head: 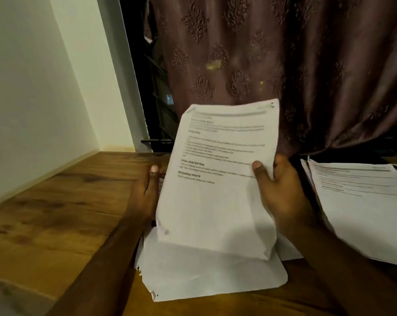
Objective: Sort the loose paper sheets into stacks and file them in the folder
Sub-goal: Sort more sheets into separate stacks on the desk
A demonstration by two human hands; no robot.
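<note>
On my feed the wall point(33, 87) runs along the tabletop's point(56, 224) left edge. My left hand point(147, 192) is at the left edge of the raised sheet point(215, 190), fingers fairly straight, one fingertip showing beside the paper; I cannot tell whether it grips. The sheet stands tilted above the middle of the tabletop, printed side toward me, text blurred. Under it, near the front edge, lies a flat pile point(211, 277) of sheets. My right hand point(282, 192) pinches the sheet's right edge, thumb on the front. Further right, toward the tabletop's right edge, lies a stack point(364, 201) of printed sheets. A curtain point(284, 53) hangs behind.
</note>
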